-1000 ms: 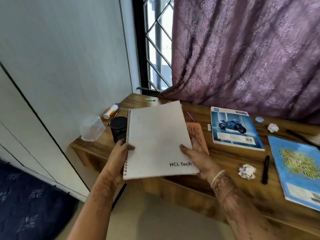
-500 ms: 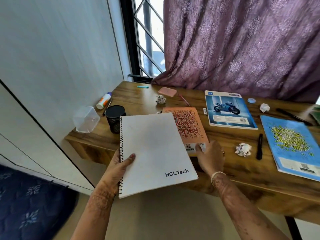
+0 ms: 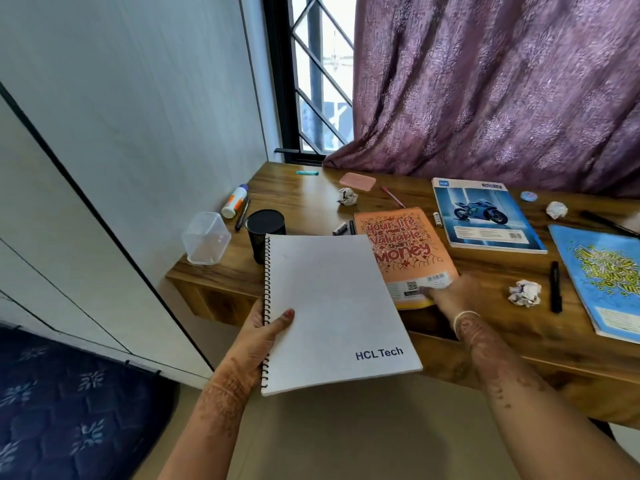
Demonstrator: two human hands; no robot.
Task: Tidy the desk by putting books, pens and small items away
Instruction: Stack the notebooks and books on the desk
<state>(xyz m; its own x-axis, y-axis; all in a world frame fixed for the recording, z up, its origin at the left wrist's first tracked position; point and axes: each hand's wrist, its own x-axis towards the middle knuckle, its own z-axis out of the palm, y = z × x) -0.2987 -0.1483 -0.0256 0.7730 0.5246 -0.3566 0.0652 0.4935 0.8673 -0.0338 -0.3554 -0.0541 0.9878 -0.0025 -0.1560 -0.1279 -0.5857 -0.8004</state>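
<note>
My left hand grips the spiral edge of a white spiral notebook and holds it in the air off the desk's near-left edge. My right hand pinches the near corner of an orange book that lies on the wooden desk; its fingers are partly hidden under the cover. A motorbike book and a blue book lie to the right. A black marker lies between them.
A black mesh pen cup, a clear plastic box, a glue stick and a pen stand at the desk's left end. Crumpled papers, a pink eraser case and small pens are scattered. A curtain hangs behind.
The white notebook came off the orange book and now hangs in my left hand alone. My right hand let go of it and took hold of the orange book's near corner.
</note>
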